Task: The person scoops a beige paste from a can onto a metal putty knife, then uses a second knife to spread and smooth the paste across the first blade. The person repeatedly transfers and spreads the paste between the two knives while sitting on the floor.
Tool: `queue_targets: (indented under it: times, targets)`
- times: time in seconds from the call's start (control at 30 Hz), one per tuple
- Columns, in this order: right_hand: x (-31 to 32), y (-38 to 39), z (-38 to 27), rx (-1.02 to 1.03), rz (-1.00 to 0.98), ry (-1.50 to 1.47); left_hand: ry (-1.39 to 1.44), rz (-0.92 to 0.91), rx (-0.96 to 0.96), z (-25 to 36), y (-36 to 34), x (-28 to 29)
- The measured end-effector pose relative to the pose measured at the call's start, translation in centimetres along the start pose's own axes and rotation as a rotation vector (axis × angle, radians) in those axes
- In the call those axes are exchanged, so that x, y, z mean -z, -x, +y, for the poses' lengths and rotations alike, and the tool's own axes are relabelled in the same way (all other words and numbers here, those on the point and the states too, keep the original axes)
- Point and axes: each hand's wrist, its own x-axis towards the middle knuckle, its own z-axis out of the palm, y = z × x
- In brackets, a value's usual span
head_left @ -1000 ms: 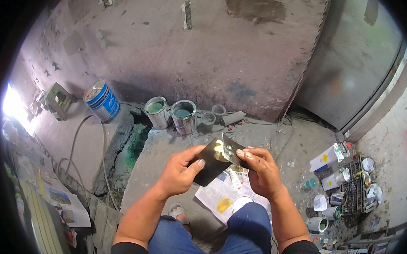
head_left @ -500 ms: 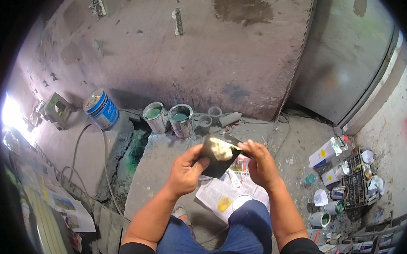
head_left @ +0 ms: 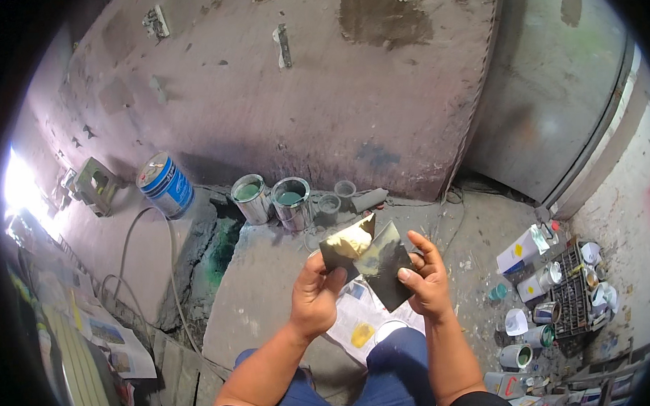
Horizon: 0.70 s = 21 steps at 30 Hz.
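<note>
My left hand (head_left: pixel 314 297) grips a flat dark square spreader (head_left: pixel 337 259) carrying a lump of cream paste (head_left: pixel 348 240) on its upper face. My right hand (head_left: pixel 428 288) pinches a second dark spreader (head_left: pixel 387 276) by its lower right side, with its index finger raised; a thinner pale smear shows on its face. The two spreaders meet or overlap at the middle, tilted at different angles. Beneath them, between my knees, newspaper (head_left: pixel 345 338) lies on the floor with a yellow patch and a white round item on it, partly hidden by my leg.
Open metal cans (head_left: pixel 292 214), two plastic cups (head_left: pixel 329 208) and a blue tin (head_left: pixel 166 186) stand along the back wall. A hose (head_left: pixel 126 248) runs beside broken concrete on the left. At right are a white container (head_left: pixel 516 253) and a dark crate (head_left: pixel 570 301) among several cans.
Both hands have moved slightly rightward. The right spreader has turned from mostly hidden behind the left one to face up beside it, its smear showing, and my right index finger has lifted.
</note>
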Motion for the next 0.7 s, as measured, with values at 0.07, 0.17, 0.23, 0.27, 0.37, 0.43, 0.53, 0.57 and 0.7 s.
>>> queue_targets:
  times: [0.07, 0.17, 0.23, 0.27, 0.37, 0.43, 0.53, 0.57, 0.7]
  targets:
    - [-0.3, -0.5, 0.0, -0.013, -0.007, 0.043, 0.022, -0.048, 0.048, 0.0, 0.1, -0.2]
    - [-1.2, -1.3, 0.1, -0.022, -0.045, 0.017, -0.269, -0.125, 0.051, 0.0, 0.4, 1.1]
    - [-1.4, -1.7, -0.3, -0.032, -0.053, -0.010, -0.448, -0.200, -0.017, 0.1, -0.2, 1.5]
    - [-1.4, -1.7, -0.5, -0.029, -0.065, -0.033, -0.537, -0.226, -0.046, 0.3, -0.4, 1.5]
    - [-1.6, -2.3, -1.8, 0.003, -0.107, -0.085, -0.783, -0.300, -0.084, 0.5, -1.0, 2.2]
    - [-1.9, -3.0, -3.3, 0.109, -0.146, 0.000, -0.913, -0.349, -0.017, 0.0, -1.0, 3.4]
    - [-2.0, -3.0, -4.6, 0.368, -0.182, 0.336, -0.341, -0.120, 0.448, -0.1, -0.8, 4.9]
    - [-1.8, -2.9, -4.7, 0.499, -0.217, 0.536, -0.198, -0.147, 0.507, 0.2, -1.2, 5.5]
    - [-3.3, -2.5, -4.7, 0.713, -0.420, 0.789, 0.112, -0.189, 0.625, 0.9, -1.6, 6.8]
